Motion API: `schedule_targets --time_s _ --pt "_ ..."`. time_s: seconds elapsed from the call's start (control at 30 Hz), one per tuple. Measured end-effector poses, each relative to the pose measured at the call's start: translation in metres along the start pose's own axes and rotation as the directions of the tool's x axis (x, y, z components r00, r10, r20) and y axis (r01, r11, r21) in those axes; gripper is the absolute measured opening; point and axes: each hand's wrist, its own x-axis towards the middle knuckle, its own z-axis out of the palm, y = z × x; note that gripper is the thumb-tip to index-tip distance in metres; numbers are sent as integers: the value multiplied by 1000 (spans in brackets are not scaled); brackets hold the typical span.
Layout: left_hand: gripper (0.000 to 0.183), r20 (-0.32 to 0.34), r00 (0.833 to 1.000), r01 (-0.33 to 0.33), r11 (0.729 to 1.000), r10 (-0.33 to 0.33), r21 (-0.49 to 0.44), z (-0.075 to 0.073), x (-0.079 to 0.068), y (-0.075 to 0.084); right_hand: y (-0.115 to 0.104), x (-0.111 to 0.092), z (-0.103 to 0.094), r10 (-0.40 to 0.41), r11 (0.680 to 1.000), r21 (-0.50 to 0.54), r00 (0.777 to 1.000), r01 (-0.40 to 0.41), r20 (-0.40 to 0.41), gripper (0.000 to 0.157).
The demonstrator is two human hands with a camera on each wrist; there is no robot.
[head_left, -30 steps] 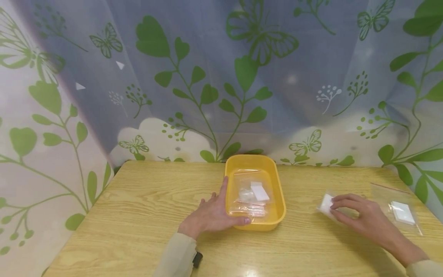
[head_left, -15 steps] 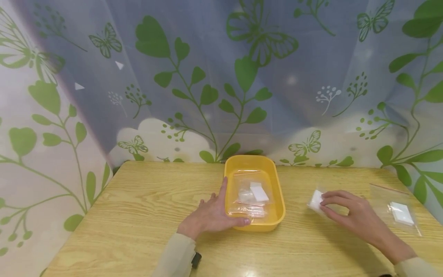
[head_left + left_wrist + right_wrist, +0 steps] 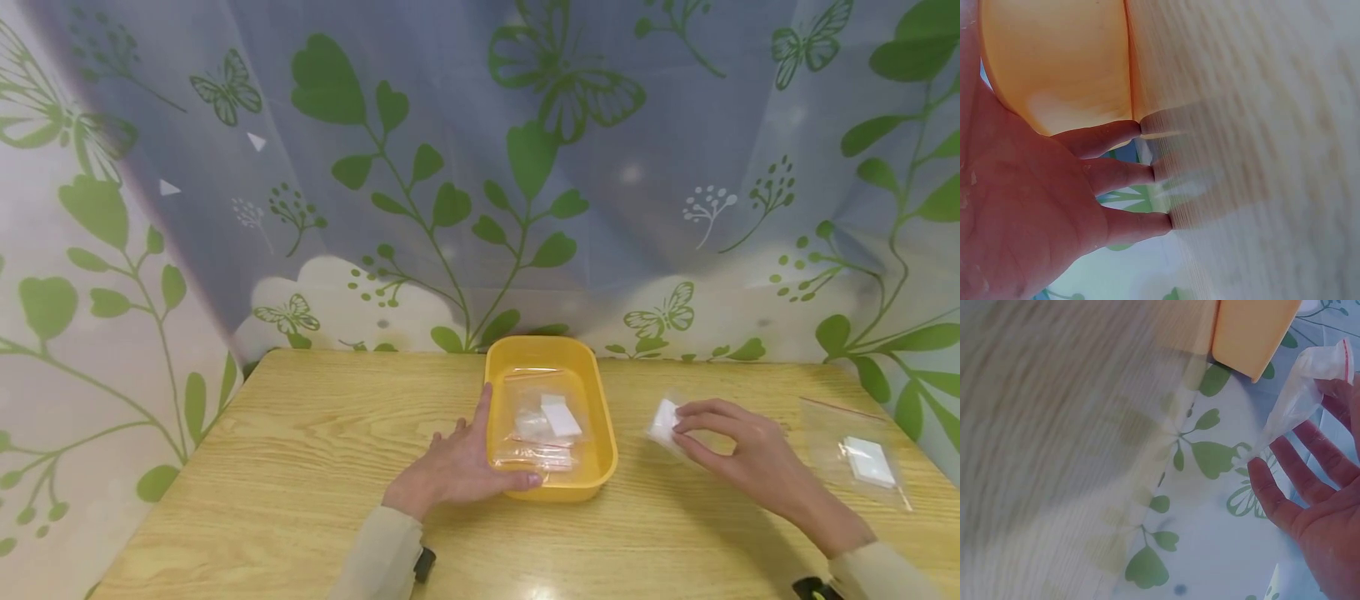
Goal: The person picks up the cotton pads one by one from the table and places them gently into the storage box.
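My left hand [image 3: 457, 467] lies against the near left corner of a yellow plastic tray [image 3: 609, 442]. Its thumb rests along the front rim and the index finger along the left wall; in the left wrist view the other fingers [image 3: 1125, 228] are straight, tips at the tabletop. Inside the tray lie several clear zip bags [image 3: 525, 421], one showing a white rectangular piece [image 3: 561, 417]. To the tray's right, my right hand [image 3: 750, 446] pinches a small zip bag with white contents [image 3: 663, 419] between thumb and fingers. The right wrist view shows this bag's red zip strip [image 3: 1346, 359], held above the table.
Another clear zip bag [image 3: 825, 433] with a white block [image 3: 870, 461] inside lies at the table's right side. The wood-grain table [image 3: 315, 433] meets a patterned curtain [image 3: 450, 208] just behind the tray.
My right hand has carried the pinched zip bag leftward and slightly away from me, closer to the tray. The left hand and the tray stay in place.
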Motion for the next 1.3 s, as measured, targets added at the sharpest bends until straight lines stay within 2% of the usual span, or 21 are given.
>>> schedule_targets --time_s 0.07,0.13,0.23,0.37,0.43,0.7,0.97,1.07,1.2,1.3 --pt "137 -1 1000 0 1000 0 -2 0 0 0 -2 3 1 -2 1000 15 1000 2 -3 6" --pt "137 -2 1000 0 1000 0 -2 1 0 0 -4 6 2 -7 999 31 1000 7 -8 11" --pt "137 -3 1000 1 1000 -1 -2 1 0 0 -6 11 5 -9 999 45 1000 9 -12 6" --pt "137 -3 1000 2 1000 -2 2 1 0 0 -10 16 8 -5 999 47 1000 6 -13 31" --pt "137 -2 1000 1 1000 -1 2 1 0 0 -11 19 10 -8 999 48 1000 9 -14 35" --pt "137 0 1000 1 1000 -1 -10 1 0 -1 -16 28 17 -32 994 104 999 33 -14 33" --pt "137 -4 1000 -7 1000 7 -19 1 0 -1 -23 42 25 -36 993 115 999 36 1 36" --pt "137 -4 1000 -10 1000 9 -26 1 -1 -2 -26 48 29 -50 987 153 999 51 -10 31" --pt "138 -7 1000 -8 1000 8 -24 1 -1 -2 -29 54 37 -85 978 187 996 90 -33 5" --pt "138 -8 1000 -6 1000 5 -18 1 0 -1 -30 58 41 -98 975 196 995 100 -24 5"
